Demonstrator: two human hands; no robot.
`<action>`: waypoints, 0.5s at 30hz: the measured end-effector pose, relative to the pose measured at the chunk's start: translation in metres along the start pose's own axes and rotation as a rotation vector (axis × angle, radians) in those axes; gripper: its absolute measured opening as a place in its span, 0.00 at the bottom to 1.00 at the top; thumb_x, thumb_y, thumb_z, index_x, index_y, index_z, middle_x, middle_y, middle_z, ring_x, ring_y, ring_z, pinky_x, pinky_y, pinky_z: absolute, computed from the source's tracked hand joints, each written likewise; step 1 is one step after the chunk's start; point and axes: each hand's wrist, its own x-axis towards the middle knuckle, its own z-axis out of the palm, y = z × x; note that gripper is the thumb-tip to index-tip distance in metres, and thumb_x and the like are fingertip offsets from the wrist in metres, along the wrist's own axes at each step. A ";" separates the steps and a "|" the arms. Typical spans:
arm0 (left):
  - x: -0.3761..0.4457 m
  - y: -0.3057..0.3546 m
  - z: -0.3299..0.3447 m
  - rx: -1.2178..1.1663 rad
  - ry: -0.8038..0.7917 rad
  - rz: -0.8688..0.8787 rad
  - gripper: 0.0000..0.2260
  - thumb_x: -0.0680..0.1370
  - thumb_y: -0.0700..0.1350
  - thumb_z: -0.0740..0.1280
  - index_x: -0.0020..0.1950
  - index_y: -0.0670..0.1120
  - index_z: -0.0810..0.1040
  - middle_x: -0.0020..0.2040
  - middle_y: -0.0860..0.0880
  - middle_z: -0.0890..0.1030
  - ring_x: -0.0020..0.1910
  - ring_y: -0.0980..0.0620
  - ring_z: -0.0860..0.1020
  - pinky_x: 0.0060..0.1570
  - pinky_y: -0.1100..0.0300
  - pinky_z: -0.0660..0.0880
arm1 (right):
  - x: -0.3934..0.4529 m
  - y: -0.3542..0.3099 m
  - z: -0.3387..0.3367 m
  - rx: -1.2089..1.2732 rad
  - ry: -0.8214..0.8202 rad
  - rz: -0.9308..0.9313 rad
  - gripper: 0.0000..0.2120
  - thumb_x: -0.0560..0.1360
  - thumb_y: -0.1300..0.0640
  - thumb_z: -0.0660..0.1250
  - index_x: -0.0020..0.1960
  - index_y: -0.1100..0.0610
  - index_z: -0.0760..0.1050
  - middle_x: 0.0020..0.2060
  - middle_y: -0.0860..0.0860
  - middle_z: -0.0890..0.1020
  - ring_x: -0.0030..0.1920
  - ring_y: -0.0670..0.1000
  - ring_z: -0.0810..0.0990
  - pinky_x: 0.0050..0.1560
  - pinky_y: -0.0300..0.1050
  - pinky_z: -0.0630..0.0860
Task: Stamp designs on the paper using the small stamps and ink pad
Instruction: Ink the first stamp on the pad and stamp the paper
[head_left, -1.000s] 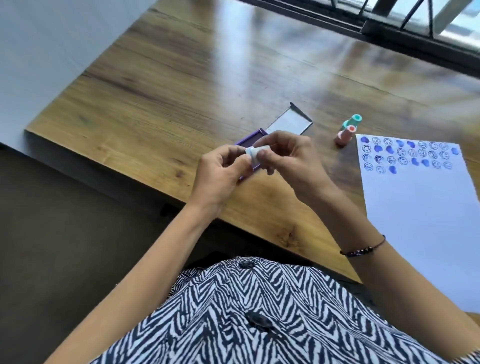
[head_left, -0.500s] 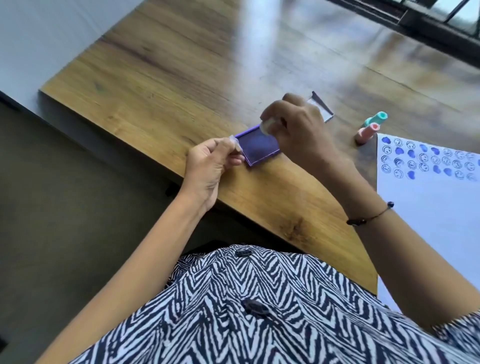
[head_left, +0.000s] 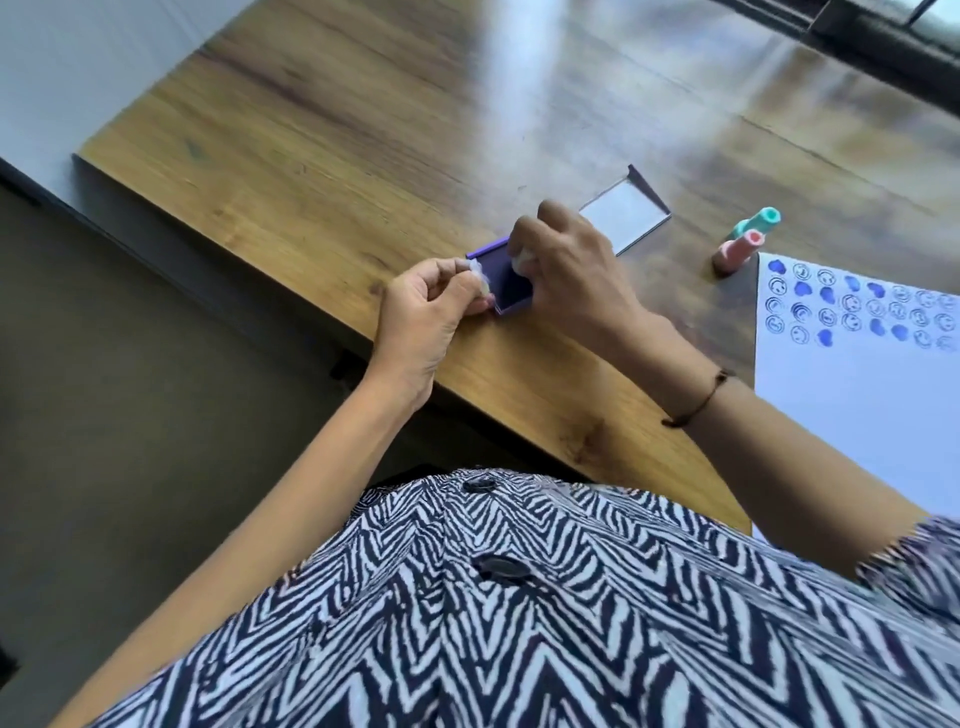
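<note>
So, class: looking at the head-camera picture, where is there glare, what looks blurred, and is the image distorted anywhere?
Head view: a bright window reflection streaks across the far table; the small stamp in the right hand and the cap in the left hand are soft with blur; the prints on the paper are smeared towards the edge; the wide lens tilts and bows the table edge.

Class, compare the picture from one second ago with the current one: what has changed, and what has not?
The hands parted. The right hand carried the small white stamp down onto the purple ink pad; the left hand kept the cap beside it. The pink stamp, teal stamp and stamped paper are unchanged.
</note>
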 end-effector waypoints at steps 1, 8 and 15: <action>0.000 -0.001 0.000 0.007 0.007 0.004 0.05 0.74 0.35 0.64 0.40 0.43 0.77 0.35 0.46 0.78 0.32 0.55 0.77 0.40 0.66 0.78 | -0.001 -0.001 0.002 0.000 -0.023 -0.003 0.08 0.70 0.68 0.59 0.46 0.64 0.74 0.44 0.62 0.76 0.39 0.55 0.68 0.37 0.45 0.62; 0.001 -0.006 -0.002 0.021 -0.002 0.021 0.05 0.74 0.36 0.64 0.41 0.43 0.78 0.34 0.48 0.80 0.30 0.57 0.79 0.40 0.66 0.77 | 0.009 -0.001 -0.004 -0.009 -0.069 0.005 0.10 0.68 0.68 0.60 0.46 0.62 0.76 0.45 0.60 0.78 0.41 0.61 0.75 0.35 0.49 0.69; -0.002 -0.006 -0.001 0.008 0.003 0.022 0.06 0.74 0.35 0.63 0.40 0.43 0.77 0.30 0.52 0.81 0.30 0.58 0.79 0.39 0.67 0.77 | 0.023 -0.001 -0.018 0.037 -0.048 0.006 0.09 0.68 0.67 0.60 0.43 0.61 0.78 0.43 0.60 0.79 0.41 0.60 0.76 0.35 0.42 0.62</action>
